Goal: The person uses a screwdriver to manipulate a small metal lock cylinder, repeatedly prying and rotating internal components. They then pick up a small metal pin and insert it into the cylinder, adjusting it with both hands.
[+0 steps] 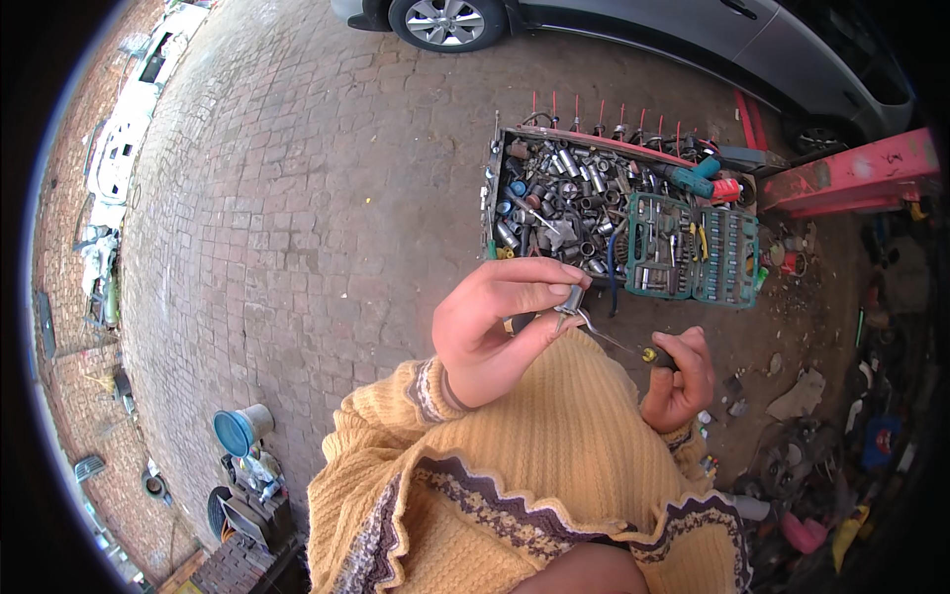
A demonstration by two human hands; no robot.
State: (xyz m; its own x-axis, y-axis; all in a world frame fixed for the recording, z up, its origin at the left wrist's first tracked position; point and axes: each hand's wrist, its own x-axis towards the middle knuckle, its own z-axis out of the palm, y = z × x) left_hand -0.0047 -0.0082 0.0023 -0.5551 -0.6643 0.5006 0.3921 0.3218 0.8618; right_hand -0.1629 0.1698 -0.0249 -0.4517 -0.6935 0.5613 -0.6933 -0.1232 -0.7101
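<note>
My left hand (495,322) is raised in front of my chest, thumb and fingers pinching a small grey metal part (573,297). The part has a short cylindrical body and a bent, bright piece at its lower end. To the right, my right hand (685,374) is closed round the yellow and black handle of a small screwdriver (650,354). Its thin shaft points left toward the metal part. Whether the tip touches the part is too small to tell.
Beyond my hands stands a tray (490,188) heaped with sockets and metal fittings. An open green socket case (643,287) lies on its right side, near a teal power tool (688,180). A red post (851,178), a silver car (683,35), a blue bucket (234,433) and scattered scrap surround me.
</note>
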